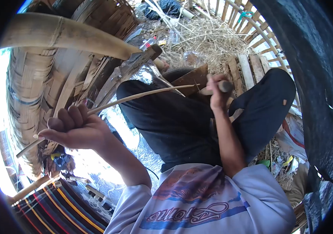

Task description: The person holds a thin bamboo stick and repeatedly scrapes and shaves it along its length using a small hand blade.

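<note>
My left hand (pixel 73 126) is closed around a long, thin bamboo strip (pixel 145 93). One end of the strip sticks out past the thumb at lower left. Its other end reaches across my knee to the front of my right hand (pixel 217 91). That hand is wrapped around a tool with a thick, rounded wooden handle (pixel 225 86); its working end is too blurred to make out. Beside the strip's far tip stands a brown board (pixel 197 78), close to my right hand. Whether tool and strip touch, I cannot tell.
A thick bamboo pole (pixel 77 37) juts in at upper left, above woven bamboo panels (pixel 30 89). Dry straw and litter (pixel 213 39) cover the ground ahead. Wooden slats (pixel 246 69) lie beyond my knees. Black sheeting (pixel 318 97) hangs at right, and a striped cloth (pixel 57 206) lies at lower left.
</note>
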Demonstrator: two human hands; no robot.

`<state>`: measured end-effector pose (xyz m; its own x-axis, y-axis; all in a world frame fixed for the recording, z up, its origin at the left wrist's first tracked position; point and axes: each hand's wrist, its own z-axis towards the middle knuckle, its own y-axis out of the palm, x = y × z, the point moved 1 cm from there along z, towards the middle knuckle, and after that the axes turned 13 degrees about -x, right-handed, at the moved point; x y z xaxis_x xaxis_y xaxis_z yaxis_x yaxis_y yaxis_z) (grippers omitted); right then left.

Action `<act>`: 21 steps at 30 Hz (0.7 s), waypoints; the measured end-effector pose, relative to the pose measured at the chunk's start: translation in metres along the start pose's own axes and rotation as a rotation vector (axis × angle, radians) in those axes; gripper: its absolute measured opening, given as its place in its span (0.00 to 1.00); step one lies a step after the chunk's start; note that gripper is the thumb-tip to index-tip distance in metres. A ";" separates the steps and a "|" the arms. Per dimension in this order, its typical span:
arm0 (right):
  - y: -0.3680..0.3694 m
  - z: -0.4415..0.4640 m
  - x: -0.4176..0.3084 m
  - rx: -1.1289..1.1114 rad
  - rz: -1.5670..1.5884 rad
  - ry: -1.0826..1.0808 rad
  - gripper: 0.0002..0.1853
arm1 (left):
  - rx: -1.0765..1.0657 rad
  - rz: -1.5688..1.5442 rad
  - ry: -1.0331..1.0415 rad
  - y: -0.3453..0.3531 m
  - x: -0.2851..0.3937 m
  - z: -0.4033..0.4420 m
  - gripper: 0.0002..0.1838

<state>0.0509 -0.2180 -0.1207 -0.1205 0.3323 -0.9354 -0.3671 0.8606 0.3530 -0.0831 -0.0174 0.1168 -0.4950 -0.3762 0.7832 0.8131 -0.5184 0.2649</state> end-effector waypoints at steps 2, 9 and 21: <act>-0.010 0.002 0.006 -0.024 0.236 -0.090 0.08 | -0.007 -0.021 0.007 -0.007 0.002 -0.003 0.28; -0.006 0.001 -0.001 0.010 0.008 -0.032 0.14 | -0.074 -0.129 -0.020 0.009 0.012 -0.012 0.28; -0.002 -0.008 -0.015 -0.045 0.195 -0.075 0.11 | -0.131 -0.237 0.090 0.006 0.039 -0.059 0.29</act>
<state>0.0462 -0.2278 -0.1074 -0.1249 0.5197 -0.8452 -0.3848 0.7598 0.5241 -0.1153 -0.0807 0.1163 -0.6963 -0.2966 0.6536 0.6280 -0.6927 0.3547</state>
